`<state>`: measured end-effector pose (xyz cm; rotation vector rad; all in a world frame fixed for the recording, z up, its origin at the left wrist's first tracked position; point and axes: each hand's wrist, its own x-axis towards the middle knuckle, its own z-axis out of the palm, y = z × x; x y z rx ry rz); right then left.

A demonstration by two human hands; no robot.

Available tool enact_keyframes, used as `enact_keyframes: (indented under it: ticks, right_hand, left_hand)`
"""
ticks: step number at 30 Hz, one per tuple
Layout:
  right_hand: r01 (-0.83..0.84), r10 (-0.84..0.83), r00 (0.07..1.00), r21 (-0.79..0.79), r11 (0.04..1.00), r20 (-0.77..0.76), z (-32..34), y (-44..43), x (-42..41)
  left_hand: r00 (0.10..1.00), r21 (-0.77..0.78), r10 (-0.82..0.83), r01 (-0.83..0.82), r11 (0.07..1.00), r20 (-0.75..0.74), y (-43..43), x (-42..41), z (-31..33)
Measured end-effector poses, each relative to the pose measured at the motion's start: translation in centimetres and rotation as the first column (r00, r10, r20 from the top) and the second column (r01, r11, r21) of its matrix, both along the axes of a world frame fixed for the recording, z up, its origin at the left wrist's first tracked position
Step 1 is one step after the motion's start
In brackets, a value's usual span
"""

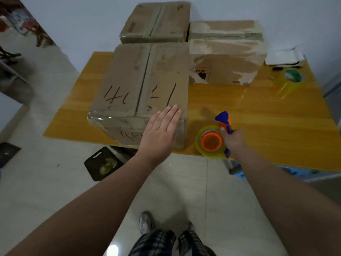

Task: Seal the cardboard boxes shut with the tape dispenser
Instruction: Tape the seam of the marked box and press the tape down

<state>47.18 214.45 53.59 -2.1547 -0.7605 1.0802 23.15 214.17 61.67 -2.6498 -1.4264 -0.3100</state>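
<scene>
1. On the table (258,115), three boxes stand: a near box (140,85) at the front left, a back box (156,23) behind it, and a torn box (227,52) to the right.
2. Near box: flaps closed, black handwriting on top, dark seam down the middle, clear tape along its front edge.
3. Left hand (160,130) lies flat and released, fingers together, on the near box's front right corner.
4. Right hand (233,139) is clenched around the dispenser (214,140), just right of the near box at the table's front edge.
5. Dispenser: orange hub, blue blade end, clear roll.
6. Spare roll (290,80) sits at the far right, well apart.
</scene>
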Motion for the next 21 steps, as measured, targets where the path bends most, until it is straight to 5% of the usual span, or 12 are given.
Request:
enact_keyframes:
  ticks: [7,10,13,16,21]
  right_hand:
    - [0.002,0.028,0.976,-0.138,0.99,0.214,-2.8,0.8,-0.5]
    - [-0.101,0.063,0.924,0.079,0.992,0.378,-0.9,0.7,-2.2]
    - [-0.376,0.255,0.913,0.412,0.83,0.318,2.3,-1.7,-6.0]
    - [-0.576,0.43,0.807,0.378,0.725,0.406,3.3,-2.9,-8.5]
    - [-0.538,0.356,0.818,0.383,0.751,0.451,4.6,-1.7,-9.8]
  left_hand:
    - [0.999,0.009,-0.033,0.033,0.999,-0.012,0.3,-0.6,-0.2]
    - [0.999,-0.015,-0.038,0.038,0.999,-0.005,0.1,-0.5,0.0]
    - [0.999,-0.065,-0.027,0.028,0.997,0.018,0.0,-0.5,0.8]
    - [0.998,-0.128,-0.019,0.027,0.991,0.059,0.3,-0.6,1.5]
    - [0.995,-0.156,-0.076,0.086,0.984,0.071,0.6,-1.3,2.2]
